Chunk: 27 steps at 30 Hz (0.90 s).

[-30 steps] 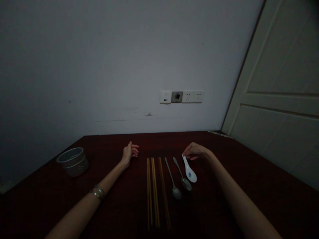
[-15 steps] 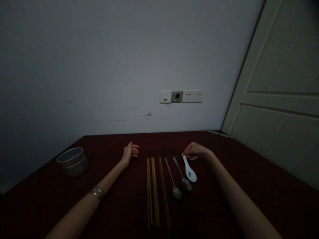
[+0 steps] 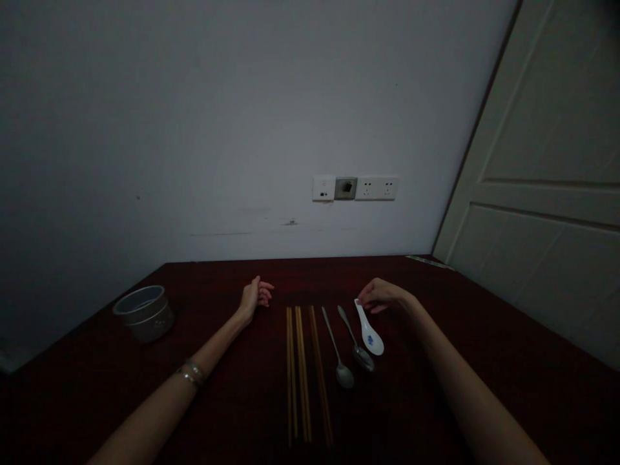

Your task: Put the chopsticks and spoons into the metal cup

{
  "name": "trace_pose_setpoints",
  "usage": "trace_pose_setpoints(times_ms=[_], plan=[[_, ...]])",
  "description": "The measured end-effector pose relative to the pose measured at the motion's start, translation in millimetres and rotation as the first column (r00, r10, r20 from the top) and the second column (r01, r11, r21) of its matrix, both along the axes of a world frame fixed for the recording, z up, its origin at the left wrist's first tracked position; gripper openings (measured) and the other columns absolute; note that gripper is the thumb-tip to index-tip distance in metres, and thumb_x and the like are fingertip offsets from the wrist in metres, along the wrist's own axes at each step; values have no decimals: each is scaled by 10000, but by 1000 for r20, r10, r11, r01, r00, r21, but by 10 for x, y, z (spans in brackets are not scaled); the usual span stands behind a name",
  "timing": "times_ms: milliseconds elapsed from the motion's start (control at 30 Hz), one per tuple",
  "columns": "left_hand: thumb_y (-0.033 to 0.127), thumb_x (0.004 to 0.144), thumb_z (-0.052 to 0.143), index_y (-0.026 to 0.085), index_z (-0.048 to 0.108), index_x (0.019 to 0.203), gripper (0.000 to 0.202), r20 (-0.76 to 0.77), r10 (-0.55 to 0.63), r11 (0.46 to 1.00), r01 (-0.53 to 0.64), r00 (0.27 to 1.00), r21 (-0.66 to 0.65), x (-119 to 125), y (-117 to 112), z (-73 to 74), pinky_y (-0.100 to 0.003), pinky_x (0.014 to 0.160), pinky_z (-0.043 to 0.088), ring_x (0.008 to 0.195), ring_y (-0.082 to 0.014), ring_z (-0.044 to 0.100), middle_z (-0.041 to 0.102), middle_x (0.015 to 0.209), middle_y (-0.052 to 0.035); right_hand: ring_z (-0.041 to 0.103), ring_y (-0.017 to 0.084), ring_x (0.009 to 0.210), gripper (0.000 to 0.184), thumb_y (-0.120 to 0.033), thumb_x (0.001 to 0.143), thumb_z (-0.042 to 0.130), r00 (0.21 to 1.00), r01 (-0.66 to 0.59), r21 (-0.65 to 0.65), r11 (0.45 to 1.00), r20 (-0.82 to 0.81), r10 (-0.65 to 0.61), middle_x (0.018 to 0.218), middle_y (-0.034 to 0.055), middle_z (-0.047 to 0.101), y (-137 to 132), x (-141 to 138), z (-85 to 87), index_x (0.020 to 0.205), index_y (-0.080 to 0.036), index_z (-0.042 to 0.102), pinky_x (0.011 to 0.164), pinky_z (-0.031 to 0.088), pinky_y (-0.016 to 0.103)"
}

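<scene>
My right hand (image 3: pixel 381 295) has its fingers closed at the handle end of a white soup spoon (image 3: pixel 371 336) with a blue mark in its bowl. To the left of that lie a metal spoon (image 3: pixel 361 357) and, further left, a longer-handled metal spoon (image 3: pixel 343 373). Several wooden chopsticks (image 3: pixel 303 374) are laid lengthwise left of the spoons. Resting on the table beyond the chopsticks' left side, my left hand (image 3: pixel 255 296) holds nothing, its fingers loosely bent and apart.
A grey pot-like container (image 3: pixel 148 316) stands at the left of the dark red table (image 3: pixel 232 400). Behind the table rises a pale wall (image 3: pixel 217 129) with sockets (image 3: pixel 376 188). A panelled door (image 3: pixel 547 194) borders the right side.
The whole view has shifted very slightly. Both hands and the laid-out utensils keep their places relative to one another.
</scene>
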<state>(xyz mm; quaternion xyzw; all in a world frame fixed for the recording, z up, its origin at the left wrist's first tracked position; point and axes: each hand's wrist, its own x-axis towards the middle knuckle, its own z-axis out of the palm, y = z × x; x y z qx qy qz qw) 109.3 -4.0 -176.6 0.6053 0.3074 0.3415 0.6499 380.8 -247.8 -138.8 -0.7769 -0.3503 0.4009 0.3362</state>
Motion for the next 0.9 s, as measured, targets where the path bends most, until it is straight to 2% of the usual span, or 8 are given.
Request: trace_pose_setpoints(times_ms=[167,267,333,400,500,600,767,900], plan=[[484,765,382,103,606,649,457,26,-3,1000,3,1000,20,-11,-34,2,-203,370,359,344,-88,444,537,449,-16,557,76,552,260,-321,572,731,999,-40,11,999,-24,40,654,24,635,-15,5,3,740,-132,669,486,501,166],[483,765,379,104,605,645,457,16,-9,1000,9,1000,28,-11,-34,-6,-208,374,357,341,-89,442,537,449,-15,567,84,568,311,-410,618,694,999,-36,30,999,-5,37,679,44,645,-17,4,11,739,-125,660,490,490,168],[478,769,369,106,603,642,457,-1,-14,999,14,1000,39,-5,-29,-17,-209,372,351,334,-88,437,537,447,-14,589,105,609,359,-462,675,635,999,6,90,996,39,-10,738,71,662,-10,34,2,780,-120,653,506,488,179],[476,772,362,107,602,637,460,-14,-23,998,24,1000,56,4,-25,-30,-209,373,345,329,-88,433,535,443,-15,615,143,688,375,-468,735,565,981,84,176,981,159,-113,808,92,673,-1,98,-27,833,-116,651,555,495,207],[478,773,361,109,601,631,462,-22,-29,996,31,999,87,18,-27,-50,-212,374,336,326,-91,431,534,439,-16,617,210,872,324,-387,789,499,840,168,269,948,464,-280,922,105,673,-12,224,-124,890,-124,660,734,483,262],[485,773,364,111,601,624,467,-30,-24,993,28,999,111,27,-35,-62,-209,373,319,324,-89,427,535,437,-19,573,221,1010,330,-306,806,461,687,140,253,957,671,-278,1057,109,639,-59,311,-285,1019,-126,636,894,406,283],[484,782,351,111,602,626,476,-39,-32,989,38,999,140,33,-33,-82,-207,372,312,326,-88,428,533,432,-20,485,210,1137,381,-278,821,419,552,112,157,981,811,-193,1198,123,557,-135,330,-542,1118,-111,589,976,334,300],[463,796,333,109,598,623,475,-49,-40,987,48,998,155,43,-19,-104,-208,366,299,313,-90,424,528,418,-20,469,199,1152,370,-262,823,403,529,126,165,978,823,-207,1210,105,549,-139,333,-612,1116,-137,592,986,323,299]])
